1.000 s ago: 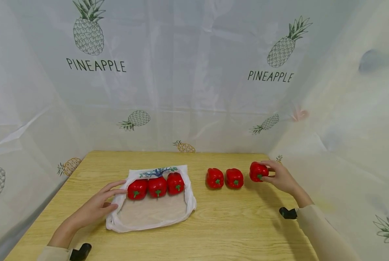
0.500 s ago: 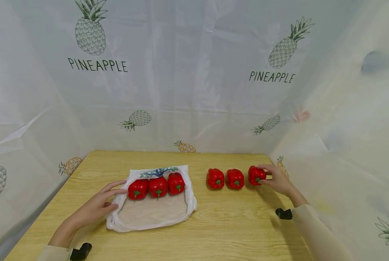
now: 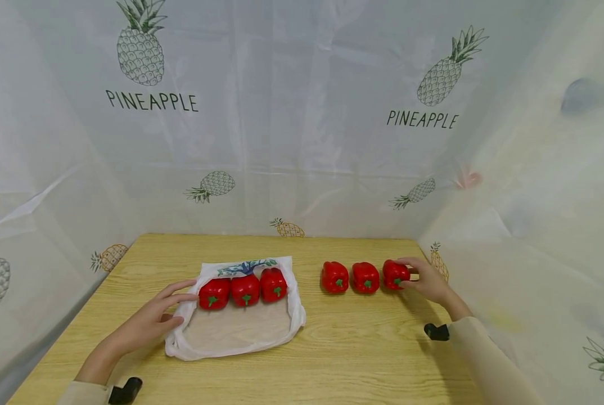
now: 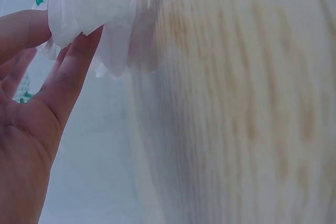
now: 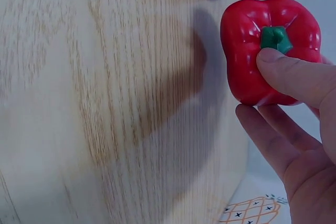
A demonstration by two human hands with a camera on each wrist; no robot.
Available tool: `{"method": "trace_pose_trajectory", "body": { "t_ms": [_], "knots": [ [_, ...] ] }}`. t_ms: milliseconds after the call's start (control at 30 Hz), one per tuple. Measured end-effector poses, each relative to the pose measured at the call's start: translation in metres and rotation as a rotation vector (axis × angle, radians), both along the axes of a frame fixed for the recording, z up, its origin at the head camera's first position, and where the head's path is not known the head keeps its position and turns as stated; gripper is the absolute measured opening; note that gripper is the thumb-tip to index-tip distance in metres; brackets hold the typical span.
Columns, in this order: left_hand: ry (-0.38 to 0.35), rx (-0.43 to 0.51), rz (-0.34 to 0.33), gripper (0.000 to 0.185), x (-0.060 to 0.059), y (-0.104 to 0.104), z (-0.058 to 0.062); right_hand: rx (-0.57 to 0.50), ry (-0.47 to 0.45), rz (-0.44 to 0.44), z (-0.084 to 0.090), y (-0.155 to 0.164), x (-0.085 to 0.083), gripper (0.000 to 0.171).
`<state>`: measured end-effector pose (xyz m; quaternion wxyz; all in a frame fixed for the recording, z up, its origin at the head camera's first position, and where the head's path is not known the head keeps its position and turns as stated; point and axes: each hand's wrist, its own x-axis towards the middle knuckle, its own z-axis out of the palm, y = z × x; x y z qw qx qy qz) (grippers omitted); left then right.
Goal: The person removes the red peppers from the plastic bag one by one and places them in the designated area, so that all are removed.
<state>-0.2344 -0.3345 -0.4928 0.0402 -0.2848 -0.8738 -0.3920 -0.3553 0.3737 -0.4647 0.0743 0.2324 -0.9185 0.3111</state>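
A white plastic bag [image 3: 233, 350] with a blue and green print lies mouth-up on the table, its rim rolled back. Inside it, three red bell peppers stand in a row: left [image 3: 213, 294], middle [image 3: 245, 290] and right [image 3: 274, 284]. My left hand [image 3: 147, 323] holds the bag's left rim between thumb and fingers; the left wrist view shows the crumpled film [image 4: 100, 9] at the fingertips. My right hand [image 3: 430, 281] grips another red bell pepper [image 5: 247, 40], thumb beside its green stem. Whether that pepper touches the table cannot be told.
Two more red bell peppers, one [image 3: 334, 277] nearer the bag and one [image 3: 365, 278] beside the gripped pepper, stand on the wooden table [image 3: 352, 354]. A pineapple-print plastic sheet [image 3: 302, 129] hangs behind and along both sides.
My right hand has brought its pepper leftward and down, closer to the two peppers in the row. The left hand and the bag have stayed in place.
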Motion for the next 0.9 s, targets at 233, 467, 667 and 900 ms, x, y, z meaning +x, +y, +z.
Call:
{"method": "trace_pose_trajectory", "body": {
  "t_ms": [233,467,667,900],
  "knots": [
    [-0.006,0.003,0.002,0.048,0.0001,-0.0008,-0.0006,-0.022,-0.048,0.017,0.0001,-0.0024,-0.0015,0.060],
    [-0.009,0.006,-0.004,0.048,0.0008,-0.0005,0.0014,-0.028,-0.056,0.012,-0.0014,-0.0019,-0.0029,0.060],
    [0.001,0.004,-0.004,0.048,0.0011,-0.0001,0.0021,-0.026,-0.065,0.019,-0.0031,-0.0009,-0.0032,0.060],
    [0.000,0.006,-0.008,0.048,0.0016,0.0003,0.0025,-0.014,-0.089,0.001,-0.0026,0.0006,-0.0012,0.058]
  ]
}}
